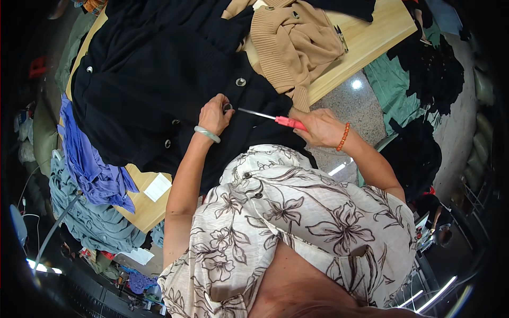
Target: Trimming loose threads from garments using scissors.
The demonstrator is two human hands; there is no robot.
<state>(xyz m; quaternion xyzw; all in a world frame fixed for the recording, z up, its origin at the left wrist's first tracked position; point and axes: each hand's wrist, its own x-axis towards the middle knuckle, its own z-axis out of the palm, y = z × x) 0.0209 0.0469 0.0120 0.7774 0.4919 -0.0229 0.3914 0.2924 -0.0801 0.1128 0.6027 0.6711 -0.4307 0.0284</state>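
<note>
A black knitted garment (pixel 154 69) with large shiny buttons is spread over the wooden table in front of me. My left hand (pixel 213 117) is closed in a pinch on a round button (pixel 228 107) near the garment's front edge, partly hidden by the fingers. In my right hand (pixel 321 128) is a tool with a red handle (pixel 290 122) and a thin straight metal shaft; its exact kind is unclear. The shaft points left, its tip a little to the right of the pinched button and seemingly apart from it. Another button (pixel 240 82) lies just beyond my left hand.
A tan knitted garment (pixel 297 40) lies at the far right of the table (pixel 382 24), with a dark pen-like item (pixel 341 38) beside it. Purple cloth (pixel 95 153) hangs over the left edge near a white paper (pixel 157 187). Green cloth (pixel 389 85) and black cloth lie right.
</note>
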